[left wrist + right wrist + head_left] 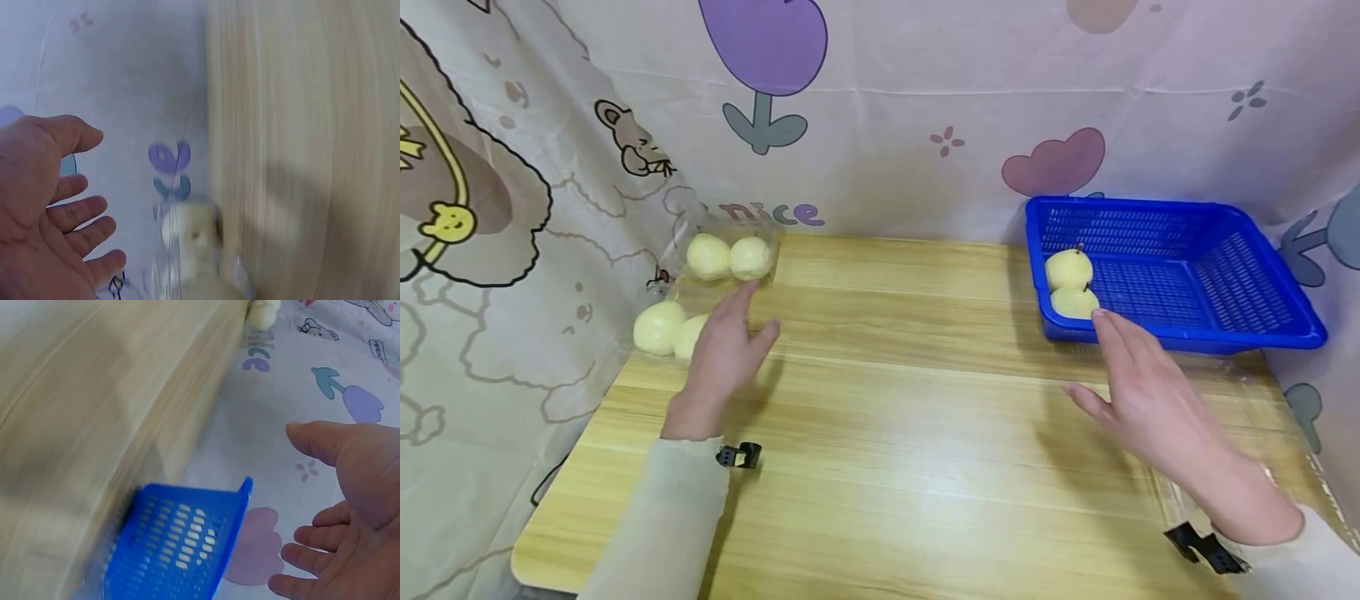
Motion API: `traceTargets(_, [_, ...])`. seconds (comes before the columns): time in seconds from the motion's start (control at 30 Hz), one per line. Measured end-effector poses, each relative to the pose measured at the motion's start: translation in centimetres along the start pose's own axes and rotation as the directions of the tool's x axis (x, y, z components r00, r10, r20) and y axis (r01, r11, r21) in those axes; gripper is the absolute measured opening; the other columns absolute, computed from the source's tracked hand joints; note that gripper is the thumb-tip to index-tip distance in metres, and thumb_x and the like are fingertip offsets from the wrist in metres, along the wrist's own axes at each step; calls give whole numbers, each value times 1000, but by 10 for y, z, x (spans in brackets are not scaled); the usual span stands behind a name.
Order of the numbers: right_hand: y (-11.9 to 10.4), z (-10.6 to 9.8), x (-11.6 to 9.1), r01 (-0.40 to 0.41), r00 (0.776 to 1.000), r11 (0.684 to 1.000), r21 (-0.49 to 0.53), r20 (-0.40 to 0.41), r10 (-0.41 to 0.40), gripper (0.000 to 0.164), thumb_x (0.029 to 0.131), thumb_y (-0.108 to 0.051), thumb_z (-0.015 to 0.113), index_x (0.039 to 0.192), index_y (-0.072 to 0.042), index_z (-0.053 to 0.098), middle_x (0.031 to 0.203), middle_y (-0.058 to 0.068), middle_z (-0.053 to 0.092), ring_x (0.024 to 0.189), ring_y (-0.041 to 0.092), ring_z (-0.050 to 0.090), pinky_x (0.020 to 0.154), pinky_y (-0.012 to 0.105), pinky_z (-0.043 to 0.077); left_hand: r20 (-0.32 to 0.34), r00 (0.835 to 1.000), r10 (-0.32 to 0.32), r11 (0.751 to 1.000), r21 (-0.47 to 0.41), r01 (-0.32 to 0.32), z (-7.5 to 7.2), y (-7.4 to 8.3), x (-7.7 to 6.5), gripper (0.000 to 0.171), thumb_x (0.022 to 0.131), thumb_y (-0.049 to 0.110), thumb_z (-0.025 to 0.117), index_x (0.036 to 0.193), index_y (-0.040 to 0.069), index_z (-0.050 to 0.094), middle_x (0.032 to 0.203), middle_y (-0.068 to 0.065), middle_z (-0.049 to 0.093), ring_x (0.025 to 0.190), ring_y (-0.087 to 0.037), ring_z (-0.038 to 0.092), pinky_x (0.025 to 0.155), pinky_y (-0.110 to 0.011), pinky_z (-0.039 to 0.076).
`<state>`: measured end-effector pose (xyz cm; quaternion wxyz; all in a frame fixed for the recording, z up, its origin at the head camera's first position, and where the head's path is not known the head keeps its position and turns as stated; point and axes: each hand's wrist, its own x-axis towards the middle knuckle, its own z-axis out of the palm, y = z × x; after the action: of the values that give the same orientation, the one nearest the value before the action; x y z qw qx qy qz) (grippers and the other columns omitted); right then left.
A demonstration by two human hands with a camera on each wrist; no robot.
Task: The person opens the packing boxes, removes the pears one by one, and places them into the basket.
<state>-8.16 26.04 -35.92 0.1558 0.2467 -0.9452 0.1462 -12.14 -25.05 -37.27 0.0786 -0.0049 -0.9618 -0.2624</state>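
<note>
My left hand (724, 352) is held over the left part of the table, fingers extended and thumb apart, holding nothing. It overlaps a pale yellow pear (688, 339) in the head view. Another pear (658, 327) sits beside that one, and two more pears (730, 257) lie behind in a clear plastic container (777, 242). On the other side, my right hand (1157, 400) hovers before the blue plastic basket (1180, 337), its fingers extended and nothing in its grasp. Inside the basket's left end are two pears (1069, 271) with stems. The left wrist view shows pears (194, 240) blurred.
Clear plastic (1232, 375) lies in front of the basket and beneath my right forearm. A wood-grain table (895, 433) spans the space between my hands. A printed curtain (910, 67) hangs behind and along both sides.
</note>
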Motion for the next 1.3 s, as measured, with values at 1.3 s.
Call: traceTargets(1.3, [-21, 49, 11, -163, 981, 986, -41, 104, 166, 101, 94, -36, 79, 158, 18, 23, 161, 44, 28, 153, 58, 24, 126, 71, 16, 140, 952, -271, 943, 238, 234, -7, -43, 9, 118, 101, 80, 29, 161, -17, 0, 167, -41, -9, 157, -57, -9, 121, -79, -11])
